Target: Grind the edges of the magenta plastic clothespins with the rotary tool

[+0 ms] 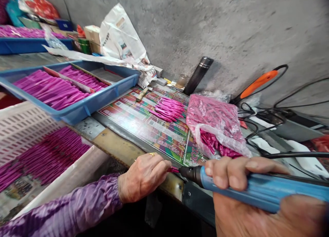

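Magenta stick (173, 169): where is it?

Pinched in the left hand (142, 178), its end right at the black nose (189, 173) of the blue corded tool (257, 192).

And the right hand (246, 220)?

Closed around that tool's handle. Past them on the bench (120, 146), more sticks (168, 109) lie on a printed mat (154, 137); a blue tray (84, 110) holds others.

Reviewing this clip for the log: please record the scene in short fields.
right hand: grips a corded blue hand tool
left hand: pinches a small magenta piece at the tool's black nose
nearby: clear plastic bag of magenta pieces; blue tray; white perforated crate
under the work: printed sheet
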Available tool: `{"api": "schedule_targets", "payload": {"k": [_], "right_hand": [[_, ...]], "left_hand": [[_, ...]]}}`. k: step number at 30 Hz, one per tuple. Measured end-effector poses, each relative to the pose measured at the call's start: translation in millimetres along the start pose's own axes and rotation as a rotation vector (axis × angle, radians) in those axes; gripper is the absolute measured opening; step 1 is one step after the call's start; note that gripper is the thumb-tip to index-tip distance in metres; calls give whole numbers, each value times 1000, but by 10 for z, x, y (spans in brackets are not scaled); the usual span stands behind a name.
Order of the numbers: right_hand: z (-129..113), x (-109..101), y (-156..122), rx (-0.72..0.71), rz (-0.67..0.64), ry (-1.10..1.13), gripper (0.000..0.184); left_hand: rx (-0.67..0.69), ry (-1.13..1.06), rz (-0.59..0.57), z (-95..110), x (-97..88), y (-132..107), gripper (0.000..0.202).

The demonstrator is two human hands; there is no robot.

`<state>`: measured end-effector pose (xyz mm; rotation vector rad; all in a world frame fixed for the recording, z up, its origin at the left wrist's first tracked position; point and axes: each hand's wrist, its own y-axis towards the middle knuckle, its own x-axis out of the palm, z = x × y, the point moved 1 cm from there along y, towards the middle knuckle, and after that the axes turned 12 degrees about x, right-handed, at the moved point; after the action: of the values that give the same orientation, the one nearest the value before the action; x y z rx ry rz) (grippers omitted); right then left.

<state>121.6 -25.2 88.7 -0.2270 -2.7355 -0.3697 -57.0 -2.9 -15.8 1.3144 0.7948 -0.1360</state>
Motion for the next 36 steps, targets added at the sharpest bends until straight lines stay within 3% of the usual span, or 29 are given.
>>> {"api": "schedule_targets", "payload": {"k": [19,36], "right_hand": [[-40,-3,-22,17,15,-4,37],[-79,-53,-85,3,6,-21,33]], "left_hand": [[64,4,-32,-15,12,2,14],[135,63,-141,-15,-50,5,21]]}}
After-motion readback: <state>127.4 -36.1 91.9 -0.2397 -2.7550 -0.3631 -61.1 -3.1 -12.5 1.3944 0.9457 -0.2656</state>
